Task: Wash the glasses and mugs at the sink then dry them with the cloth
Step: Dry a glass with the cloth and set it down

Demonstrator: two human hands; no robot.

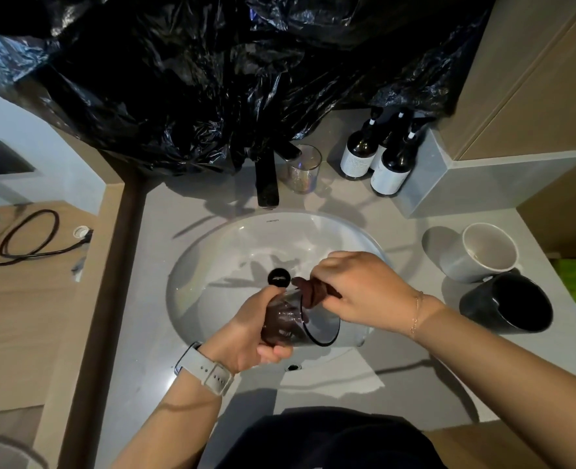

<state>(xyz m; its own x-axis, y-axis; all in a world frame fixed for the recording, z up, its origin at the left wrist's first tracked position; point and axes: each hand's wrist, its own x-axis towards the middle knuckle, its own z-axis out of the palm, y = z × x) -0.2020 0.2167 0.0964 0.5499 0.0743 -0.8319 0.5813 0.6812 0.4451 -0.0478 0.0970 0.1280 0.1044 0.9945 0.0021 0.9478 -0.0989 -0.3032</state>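
— What does the person wear on the left wrist?
— A watch (201,367) with a pale grey, perforated strap.
— And the right?
— A thin chain bracelet (416,313). Both forearms are bare; a dark garment (330,438) covers the torso.

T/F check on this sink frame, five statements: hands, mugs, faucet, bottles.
1. The left hand grips the dark glass over the sink. True.
2. The right hand is empty. False: it pinches a brown cloth at the glass rim.
3. Both mugs sit right of the basin. True: grey mug, black mug.
4. Water runs from the faucet. False: no stream is visible.
5. The bottles lie tipped over. False: they stand upright.
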